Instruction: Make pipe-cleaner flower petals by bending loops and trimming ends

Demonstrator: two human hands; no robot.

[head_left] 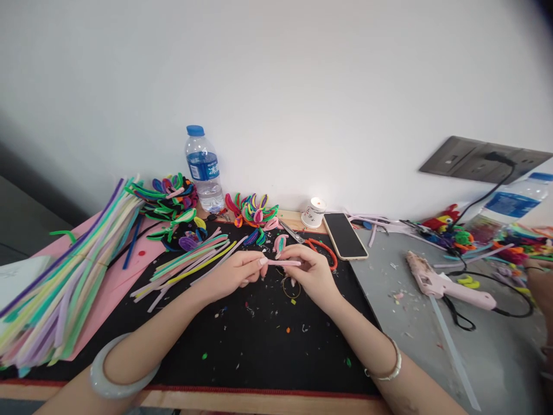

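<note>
My left hand point(242, 270) pinches one end of a short pink pipe cleaner point(283, 263) between thumb and fingers. Its other end rests in the closed fingers of my right hand point(311, 274). Both hands are just above the black mat point(259, 346). Right behind the strip shows a small pink and green pipe-cleaner loop point(280, 244); whether it is joined to the strip I cannot tell. Below my right hand's fingertips is a thin ring point(291, 288). Scissors with orange handles point(322, 249) lie behind my right hand.
Left lie a large bundle of pipe cleaners point(73, 288) and a smaller pile point(190, 262). Coiled pipe-cleaner pieces point(253, 208), a water bottle point(204, 173), a paper cup point(314, 213) and a phone point(345, 236) line the back. At right are a glue gun point(449, 285) and another person's arm point(538, 288).
</note>
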